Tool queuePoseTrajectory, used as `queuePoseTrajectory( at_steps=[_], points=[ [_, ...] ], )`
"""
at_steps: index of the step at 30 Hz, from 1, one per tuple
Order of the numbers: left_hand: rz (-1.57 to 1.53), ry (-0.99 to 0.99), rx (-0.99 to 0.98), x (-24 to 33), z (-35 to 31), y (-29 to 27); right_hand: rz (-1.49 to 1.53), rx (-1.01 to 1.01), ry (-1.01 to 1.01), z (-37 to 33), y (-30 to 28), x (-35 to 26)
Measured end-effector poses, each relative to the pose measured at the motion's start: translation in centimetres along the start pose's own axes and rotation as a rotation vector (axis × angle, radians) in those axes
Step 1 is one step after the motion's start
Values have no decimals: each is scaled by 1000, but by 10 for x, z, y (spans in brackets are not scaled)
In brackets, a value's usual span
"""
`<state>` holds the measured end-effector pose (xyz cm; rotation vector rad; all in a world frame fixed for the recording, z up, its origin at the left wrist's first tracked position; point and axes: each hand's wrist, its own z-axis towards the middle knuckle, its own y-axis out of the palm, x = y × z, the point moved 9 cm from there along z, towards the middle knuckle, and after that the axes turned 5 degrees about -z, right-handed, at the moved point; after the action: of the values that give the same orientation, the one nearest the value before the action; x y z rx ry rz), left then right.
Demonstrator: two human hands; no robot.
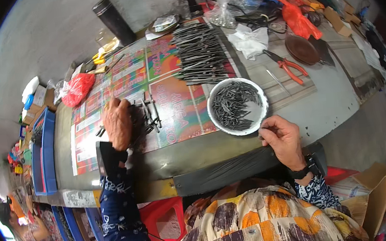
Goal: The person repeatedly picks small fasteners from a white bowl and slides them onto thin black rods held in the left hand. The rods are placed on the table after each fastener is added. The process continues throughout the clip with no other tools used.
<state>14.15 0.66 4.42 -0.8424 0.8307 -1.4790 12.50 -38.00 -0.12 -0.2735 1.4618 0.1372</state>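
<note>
My left hand (118, 124) is closed, fingers curled, beside a small heap of short black rods (151, 115) on a printed sheet. Some rod ends poke out on its other side; whatever the fingers hold is hidden. Close to the near right rim of a white bowl (213, 118), my right hand (283, 140) pinches thumb and forefinger together on a small dark piece, too small to name. Thin black pointed pieces (234, 104) fill much of the bowl. Beyond it, long dark strips (200, 54) lie stacked in rows.
Right of the bowl lie red-handled pliers (291, 68), a thin metal rod (277, 82) and a brown round dish (301, 49). A blue tray (45, 152) stands at the left edge, near a red plastic bag (78, 89). Another person (30, 227) sits at the far left.
</note>
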Motion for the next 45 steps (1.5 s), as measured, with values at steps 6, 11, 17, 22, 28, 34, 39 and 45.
queuePoseTrajectory(
  at_steps=[6, 11, 17, 22, 28, 34, 39, 45],
  points=[
    [166, 17, 0, 17, -7, -22, -132, -25, -39, 0, 1, -7],
    [-113, -49, 83, 33, -17, -57, -376, -13, -186, 5, -4, -33],
    [-436, -133, 90, 54, -33, -73, -648, 5, -340, 17, -4, -50],
    [-725, -326, 35, 62, -49, -70, -835, 1, -535, 26, 4, -58],
    [-700, -191, -72, 97, -52, -75, -921, -68, -615, 32, 21, -56],
    [-719, -144, -191, 116, -49, -65, -1024, -109, -710, 37, 34, -53],
    [-762, -227, -208, 113, -48, -48, -1089, -191, -728, 41, 42, -47],
    [-764, -203, -199, 118, -51, -44, -1005, -157, -865, 44, 42, -54]
  ],
)
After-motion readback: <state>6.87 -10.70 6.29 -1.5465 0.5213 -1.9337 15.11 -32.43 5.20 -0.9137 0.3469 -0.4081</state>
